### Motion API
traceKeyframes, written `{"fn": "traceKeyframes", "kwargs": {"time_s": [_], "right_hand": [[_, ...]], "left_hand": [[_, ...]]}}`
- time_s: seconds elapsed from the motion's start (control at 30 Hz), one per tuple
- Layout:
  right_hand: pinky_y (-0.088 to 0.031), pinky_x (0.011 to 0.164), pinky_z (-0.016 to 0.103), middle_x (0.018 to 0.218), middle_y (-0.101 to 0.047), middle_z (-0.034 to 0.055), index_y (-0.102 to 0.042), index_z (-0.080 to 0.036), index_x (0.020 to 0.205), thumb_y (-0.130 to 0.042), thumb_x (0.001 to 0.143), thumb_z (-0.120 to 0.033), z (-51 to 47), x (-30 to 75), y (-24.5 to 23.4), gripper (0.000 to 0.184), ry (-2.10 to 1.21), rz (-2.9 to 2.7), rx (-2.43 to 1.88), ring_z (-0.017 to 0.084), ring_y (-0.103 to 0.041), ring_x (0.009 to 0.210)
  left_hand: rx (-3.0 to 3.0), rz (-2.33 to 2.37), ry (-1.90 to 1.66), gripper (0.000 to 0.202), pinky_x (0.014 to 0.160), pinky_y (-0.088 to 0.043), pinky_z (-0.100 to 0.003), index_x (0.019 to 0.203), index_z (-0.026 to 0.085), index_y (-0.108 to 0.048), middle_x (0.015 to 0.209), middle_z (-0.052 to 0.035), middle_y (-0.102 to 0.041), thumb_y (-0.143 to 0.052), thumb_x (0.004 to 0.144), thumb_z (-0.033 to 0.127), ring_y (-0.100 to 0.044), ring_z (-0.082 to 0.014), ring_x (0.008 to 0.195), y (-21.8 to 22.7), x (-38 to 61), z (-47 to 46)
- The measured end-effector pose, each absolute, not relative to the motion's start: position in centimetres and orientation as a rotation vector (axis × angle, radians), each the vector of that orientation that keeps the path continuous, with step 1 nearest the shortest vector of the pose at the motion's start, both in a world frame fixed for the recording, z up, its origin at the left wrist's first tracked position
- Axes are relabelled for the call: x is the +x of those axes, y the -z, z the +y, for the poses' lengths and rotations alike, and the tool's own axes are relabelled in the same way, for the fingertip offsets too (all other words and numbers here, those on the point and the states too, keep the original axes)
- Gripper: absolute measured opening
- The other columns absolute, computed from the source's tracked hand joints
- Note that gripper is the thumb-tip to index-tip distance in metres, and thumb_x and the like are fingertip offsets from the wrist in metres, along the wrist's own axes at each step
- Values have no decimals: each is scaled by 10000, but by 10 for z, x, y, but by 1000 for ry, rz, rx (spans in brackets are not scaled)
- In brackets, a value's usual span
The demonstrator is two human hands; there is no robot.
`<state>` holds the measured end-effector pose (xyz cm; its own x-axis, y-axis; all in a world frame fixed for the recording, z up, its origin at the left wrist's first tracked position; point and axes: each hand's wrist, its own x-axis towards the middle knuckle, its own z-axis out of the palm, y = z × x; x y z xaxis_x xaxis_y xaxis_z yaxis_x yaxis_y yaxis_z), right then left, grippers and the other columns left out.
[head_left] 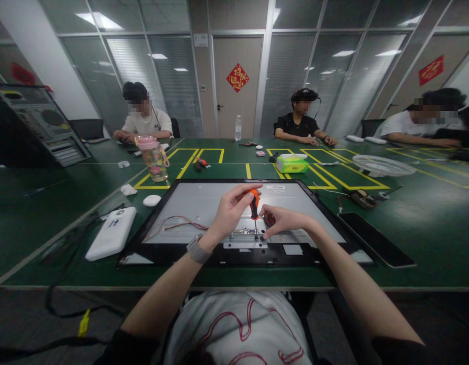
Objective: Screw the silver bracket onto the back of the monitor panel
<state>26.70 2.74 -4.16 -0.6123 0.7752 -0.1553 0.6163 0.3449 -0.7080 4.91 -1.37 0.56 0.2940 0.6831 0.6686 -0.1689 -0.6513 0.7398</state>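
A flat monitor panel (pixel 196 203) lies face down on the green table, its grey metal back inside a black frame. My left hand (pixel 230 210) is closed round an orange-handled screwdriver (pixel 254 203), held upright with its tip on a small metal bracket (pixel 245 238) near the panel's front edge. My right hand (pixel 278 220) is pinched just right of the tip, with its fingertips on the bracket. What they hold, if anything, is too small to see. Thin red and white wires (pixel 173 223) run across the panel to the left.
A white box-shaped device (pixel 112 232) lies left of the panel, a dark phone (pixel 375 246) to its right. Behind stand a pink-lidded bottle (pixel 154 158), a green tissue pack (pixel 292 163), a white fan (pixel 382 165) and an open computer case (pixel 40 126). Three people sit at the far side.
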Motion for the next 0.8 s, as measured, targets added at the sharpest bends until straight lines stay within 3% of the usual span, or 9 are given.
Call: {"fn": "traceKeyframes", "kwargs": {"time_s": [0.13,0.3,0.47,0.67,0.8], "right_hand": [[-386,614,274,725,-525,-42,-465,-187,1002,-837,578,-566,28,267,43,680,-1125,-2408,-1263,158,-506,682],[-388,607,272,722,-515,-46,-463,-189,983,-845,563,-573,29,268,45,685,-1124,-2400,-1263,149,-493,667],[-391,614,276,714,-532,-45,-475,-190,1007,-834,577,-589,28,269,44,688,-1127,-2408,-1252,159,-515,678],[-388,601,271,720,-522,-40,-483,-184,992,-825,593,-586,24,266,37,662,-1130,-2404,-1279,146,-496,663],[-391,605,270,721,-521,-43,-474,-191,988,-834,579,-583,24,265,37,671,-1132,-2398,-1271,145,-493,665]], "left_hand": [[1852,536,-1505,189,762,-483,-267,996,219,-751,919,-45,-624,-631,872,296,-589,-155,860,-5,49,-13],[1784,456,-1422,286,839,-487,-318,1123,213,-709,920,-55,-663,-489,951,279,-627,-169,882,-4,49,-12],[1876,577,-1532,167,754,-484,-272,992,226,-738,916,-40,-607,-631,882,292,-577,-150,849,-3,51,-13],[1891,573,-1559,155,738,-490,-262,976,236,-732,914,-23,-555,-695,831,276,-556,-134,812,0,52,-12],[1898,534,-1479,191,773,-493,-280,1033,228,-722,928,-40,-603,-600,891,266,-575,-151,848,-4,51,-16]]}}
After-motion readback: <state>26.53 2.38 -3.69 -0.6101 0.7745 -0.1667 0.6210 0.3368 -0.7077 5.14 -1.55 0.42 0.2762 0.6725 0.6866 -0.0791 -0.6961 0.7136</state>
